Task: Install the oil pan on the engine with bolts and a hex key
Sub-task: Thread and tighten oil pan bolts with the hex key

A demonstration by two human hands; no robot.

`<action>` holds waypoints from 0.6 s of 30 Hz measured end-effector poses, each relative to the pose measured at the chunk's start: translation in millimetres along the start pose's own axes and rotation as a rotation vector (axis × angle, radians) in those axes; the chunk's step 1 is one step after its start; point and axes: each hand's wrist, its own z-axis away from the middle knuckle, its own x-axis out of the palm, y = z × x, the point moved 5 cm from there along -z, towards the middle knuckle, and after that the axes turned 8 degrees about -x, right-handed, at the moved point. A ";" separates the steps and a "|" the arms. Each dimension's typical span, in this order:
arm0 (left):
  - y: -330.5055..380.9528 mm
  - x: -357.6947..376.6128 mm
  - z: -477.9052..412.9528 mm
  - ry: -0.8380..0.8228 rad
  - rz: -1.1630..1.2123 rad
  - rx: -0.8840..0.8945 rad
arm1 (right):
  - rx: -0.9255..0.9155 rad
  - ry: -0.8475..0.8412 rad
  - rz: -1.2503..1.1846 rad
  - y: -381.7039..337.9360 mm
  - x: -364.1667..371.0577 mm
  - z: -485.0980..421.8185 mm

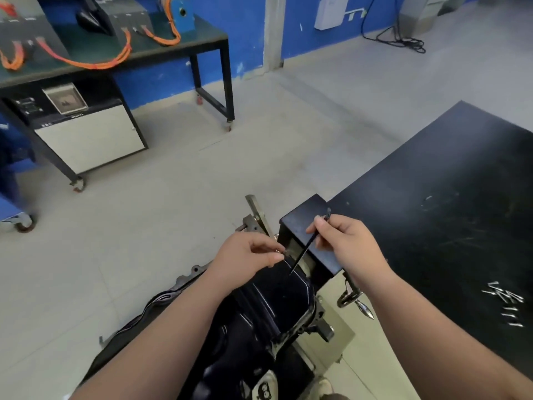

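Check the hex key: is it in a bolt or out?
Out. The right hand holds the hex key tilted over the oil pan, tip free; the left hand pinches a bolt beside it.

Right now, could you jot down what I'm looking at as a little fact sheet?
Left hand: pinches what looks like a small bolt above the pan's far end
Right hand: holds a thin black hex key, its tip pointing down toward the pan
Oil pan: black, glossy, below both hands
Spare bolts: loose pile on the black table, at the right
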 end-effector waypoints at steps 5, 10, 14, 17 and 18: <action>-18.6 -0.1 -0.4 0.040 -0.013 -0.041 | 0.052 0.004 -0.003 12.7 -3.7 2.2; -30.6 0.7 -1.6 0.111 0.045 -0.048 | 0.040 -0.039 0.043 19.1 5.0 3.3; -32.7 2.1 -3.3 0.089 0.007 -0.047 | 0.044 -0.068 0.063 22.4 8.6 6.9; -31.4 8.2 -6.2 0.092 -0.122 -0.043 | 0.046 -0.073 0.053 23.0 1.5 8.3; -30.4 11.4 -7.1 0.096 -0.174 -0.036 | 0.047 -0.075 0.046 23.5 -2.0 8.4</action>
